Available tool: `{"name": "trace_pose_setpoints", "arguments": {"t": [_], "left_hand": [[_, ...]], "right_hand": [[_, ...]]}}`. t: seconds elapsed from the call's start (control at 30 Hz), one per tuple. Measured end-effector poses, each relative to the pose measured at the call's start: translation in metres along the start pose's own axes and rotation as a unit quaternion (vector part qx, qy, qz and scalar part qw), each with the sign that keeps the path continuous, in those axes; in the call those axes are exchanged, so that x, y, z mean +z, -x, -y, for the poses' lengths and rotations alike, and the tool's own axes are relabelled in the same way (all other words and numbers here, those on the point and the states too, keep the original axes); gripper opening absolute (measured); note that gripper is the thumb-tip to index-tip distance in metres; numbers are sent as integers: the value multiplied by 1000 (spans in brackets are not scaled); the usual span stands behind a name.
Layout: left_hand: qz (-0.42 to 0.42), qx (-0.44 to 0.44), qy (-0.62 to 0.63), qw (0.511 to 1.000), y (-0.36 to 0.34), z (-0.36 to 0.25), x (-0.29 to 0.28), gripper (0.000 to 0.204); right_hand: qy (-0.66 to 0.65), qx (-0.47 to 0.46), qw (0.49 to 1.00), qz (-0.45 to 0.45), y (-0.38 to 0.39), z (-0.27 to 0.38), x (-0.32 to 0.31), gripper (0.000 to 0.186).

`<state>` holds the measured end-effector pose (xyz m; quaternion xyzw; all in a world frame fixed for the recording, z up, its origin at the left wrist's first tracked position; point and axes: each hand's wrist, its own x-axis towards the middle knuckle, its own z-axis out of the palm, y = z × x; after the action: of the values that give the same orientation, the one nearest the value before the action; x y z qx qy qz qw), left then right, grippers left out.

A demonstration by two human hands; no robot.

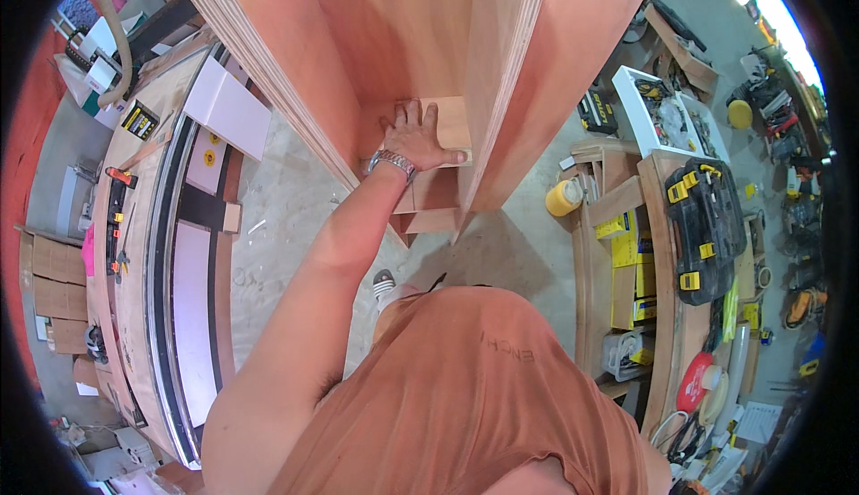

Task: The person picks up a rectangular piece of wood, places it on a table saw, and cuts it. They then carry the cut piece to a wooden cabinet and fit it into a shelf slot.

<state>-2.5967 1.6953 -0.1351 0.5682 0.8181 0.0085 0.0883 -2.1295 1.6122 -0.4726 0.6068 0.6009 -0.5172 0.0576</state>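
In front of me stands a tall plywood cabinet with an open front and pale layered edges. My left hand, with a metal watch on its wrist, reaches inside. It lies palm down on a plywood shelf low in the cabinet. Its fingers are spread and the thumb points right, near the inner side panel. Nothing is held in it. Below the shelf's front edge a lower compartment shows. My right hand is outside the picture.
To the left runs a long workbench with a dark-and-silver rail and white panels. At the right, a wooden bench carries a black tool case with yellow latches. A yellow tub and a white tray stand nearby.
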Motion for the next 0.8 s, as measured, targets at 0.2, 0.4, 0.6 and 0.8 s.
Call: {"name": "trace_pose_setpoints", "arguments": {"t": [0.2, 0.4, 0.6, 0.8], "left_hand": [[-4, 43, -39, 998, 14, 8, -10, 127], [-43, 65, -40, 996, 16, 14, -4, 114], [-75, 70, -15, 995, 24, 15, 16, 99], [-80, 84, 8, 993, 33, 22, 21, 93]], "right_hand": [[44, 1, 999, 22, -20, -36, 6, 58], [85, -61, 994, 37, -61, -58, 13, 57], [-83, -93, 992, 18, -58, 58, 0, 55], [-10, -344, 939, -6, 21, 259, -4, 37]]}}
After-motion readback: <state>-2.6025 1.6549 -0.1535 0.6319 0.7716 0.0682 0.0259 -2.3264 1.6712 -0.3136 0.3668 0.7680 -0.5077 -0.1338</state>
